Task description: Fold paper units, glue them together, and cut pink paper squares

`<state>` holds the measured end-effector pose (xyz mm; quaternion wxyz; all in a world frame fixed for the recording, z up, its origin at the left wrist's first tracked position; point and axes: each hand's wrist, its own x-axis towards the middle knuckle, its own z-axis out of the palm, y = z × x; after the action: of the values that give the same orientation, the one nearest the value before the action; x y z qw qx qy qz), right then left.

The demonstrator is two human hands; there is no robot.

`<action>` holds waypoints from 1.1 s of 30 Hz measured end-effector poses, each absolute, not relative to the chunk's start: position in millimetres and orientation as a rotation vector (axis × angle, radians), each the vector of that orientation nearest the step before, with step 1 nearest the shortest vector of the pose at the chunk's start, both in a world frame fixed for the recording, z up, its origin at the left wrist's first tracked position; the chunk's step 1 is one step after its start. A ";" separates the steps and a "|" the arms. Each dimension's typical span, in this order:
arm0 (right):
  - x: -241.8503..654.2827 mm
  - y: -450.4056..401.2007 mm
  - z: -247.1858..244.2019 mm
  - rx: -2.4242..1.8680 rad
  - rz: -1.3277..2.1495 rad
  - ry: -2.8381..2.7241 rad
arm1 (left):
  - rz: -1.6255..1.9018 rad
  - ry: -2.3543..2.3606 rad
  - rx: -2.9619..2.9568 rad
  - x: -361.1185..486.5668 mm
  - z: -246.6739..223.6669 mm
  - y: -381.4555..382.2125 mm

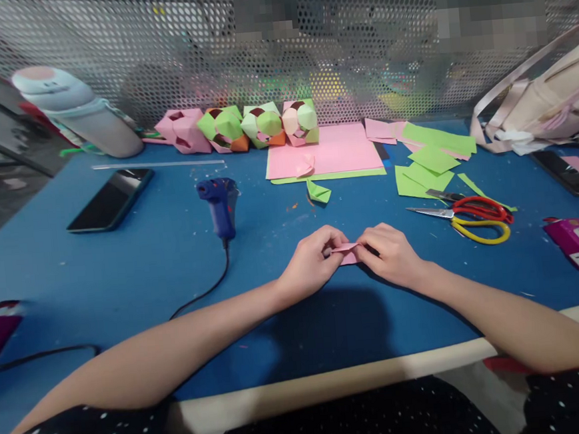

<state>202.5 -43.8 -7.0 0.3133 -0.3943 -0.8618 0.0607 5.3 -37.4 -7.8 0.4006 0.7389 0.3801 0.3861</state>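
Note:
Between my two hands is a small piece of pink paper (349,258), partly folded, just above the blue tabletop. My left hand (315,258) pinches its left end with thumb and fingers. At the right end, my right hand (387,253) grips the paper in the same way. My fingers hide part of the folds. Beyond the hands lies a small folded green paper piece (319,192). A folded pink piece (305,165) rests on a stack of pink sheets (334,148) with green paper beneath it.
Left of my hands stands a blue glue gun (223,209) with a black cord. Red-and-yellow scissors (470,218) and green paper pieces (424,178) lie to the right. Several folded paper shapes (222,128) line the mesh. A phone (111,201) and a bottle (81,113) are at left.

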 end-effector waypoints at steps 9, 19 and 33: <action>201.4 -44.2 -8.4 -1.036 0.135 -2.288 | 0.993 0.943 1.860 6.1 -8.5 -35.5; 197.9 -46.7 -7.8 -0.998 0.224 -2.328 | 1.017 0.975 1.876 6.1 -10.1 -37.5; 196.0 -48.5 -7.6 -1.001 0.209 -2.266 | 0.947 0.935 1.929 5.7 -6.8 -38.3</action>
<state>196.0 -48.5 -7.6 0.3220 -0.3813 -0.8629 0.0797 5.7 -38.3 -6.8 0.3885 0.7585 0.3674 0.3725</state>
